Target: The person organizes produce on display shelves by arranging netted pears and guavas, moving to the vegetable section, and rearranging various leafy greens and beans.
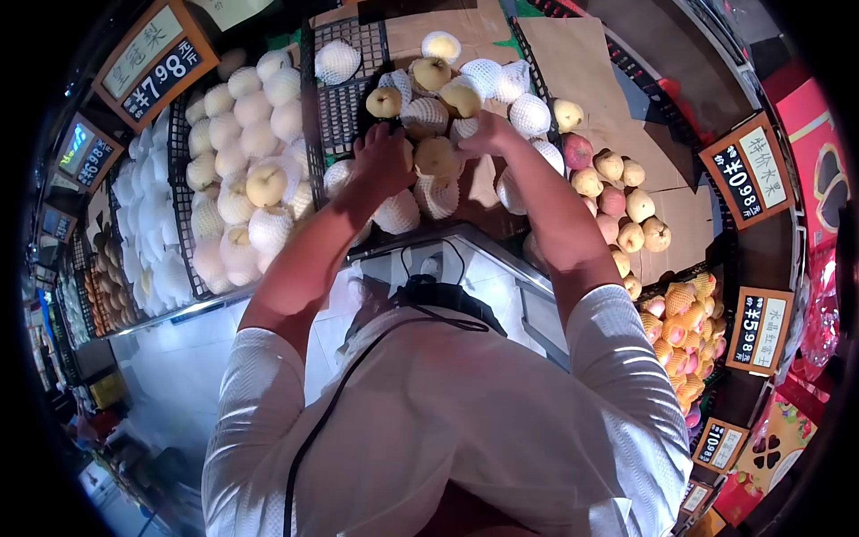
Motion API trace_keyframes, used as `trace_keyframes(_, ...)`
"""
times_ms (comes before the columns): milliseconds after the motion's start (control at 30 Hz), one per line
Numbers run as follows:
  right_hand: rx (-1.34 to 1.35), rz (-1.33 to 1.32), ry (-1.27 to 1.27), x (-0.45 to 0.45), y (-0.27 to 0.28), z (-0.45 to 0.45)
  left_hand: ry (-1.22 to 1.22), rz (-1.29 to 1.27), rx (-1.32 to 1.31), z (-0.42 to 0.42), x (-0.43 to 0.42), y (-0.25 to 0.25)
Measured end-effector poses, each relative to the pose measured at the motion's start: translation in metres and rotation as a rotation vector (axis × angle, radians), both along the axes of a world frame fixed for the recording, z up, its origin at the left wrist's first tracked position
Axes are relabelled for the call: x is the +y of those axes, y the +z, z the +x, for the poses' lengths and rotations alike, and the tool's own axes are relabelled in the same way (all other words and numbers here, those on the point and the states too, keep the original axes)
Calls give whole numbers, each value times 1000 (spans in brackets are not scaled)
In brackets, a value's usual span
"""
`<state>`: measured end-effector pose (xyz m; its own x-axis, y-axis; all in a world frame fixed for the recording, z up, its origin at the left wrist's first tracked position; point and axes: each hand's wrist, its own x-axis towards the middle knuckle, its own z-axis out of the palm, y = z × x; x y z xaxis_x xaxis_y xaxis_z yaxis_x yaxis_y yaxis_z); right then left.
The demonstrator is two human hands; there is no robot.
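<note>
My left hand [383, 161] is closed over the left side of a yellow pear, a sliver of which shows by its fingers. Opposite it, my right hand [489, 135] has bent fingers against a pear [436, 157] whose lower part sits in a white foam net [438, 197]. Parts of the grip are hidden by both hands. Behind them lie bare-topped pears [431, 74] and a pear [384, 102] by the black crate. Several more white foam nets [424, 116] surround the hands, some with fruit inside.
A black plastic crate [340, 116] stands left of the cardboard [403, 31]. Netted pears [255, 134] fill the tray further left. Loose pears and apples [613, 203] lie on the right, above orange-netted apples [684, 327]. Price signs [154, 61] edge the stand; a metal rail [501, 257] runs in front.
</note>
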<state>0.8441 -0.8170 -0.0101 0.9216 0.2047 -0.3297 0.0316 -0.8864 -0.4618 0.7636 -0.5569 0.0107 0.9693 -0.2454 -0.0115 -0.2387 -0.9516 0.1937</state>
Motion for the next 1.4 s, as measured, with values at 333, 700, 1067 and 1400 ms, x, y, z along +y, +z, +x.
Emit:
trace_keyframes(333, -86, 159, 100, -42, 7, -112, -392, -52, 15, -24, -62, -11)
trace_keyframes(700, -185, 244, 399, -43, 31, -151, -512, -162, 425, -31, -106, -4)
trace_keyframes(1067, -164, 326, 16, -60, 27, -61, -472, -230, 194, -53, -104, -35)
trace_keyframes(1400, -589, -246, 82, 29, -6, 30, -330, -654, 183, -86, -39, -1)
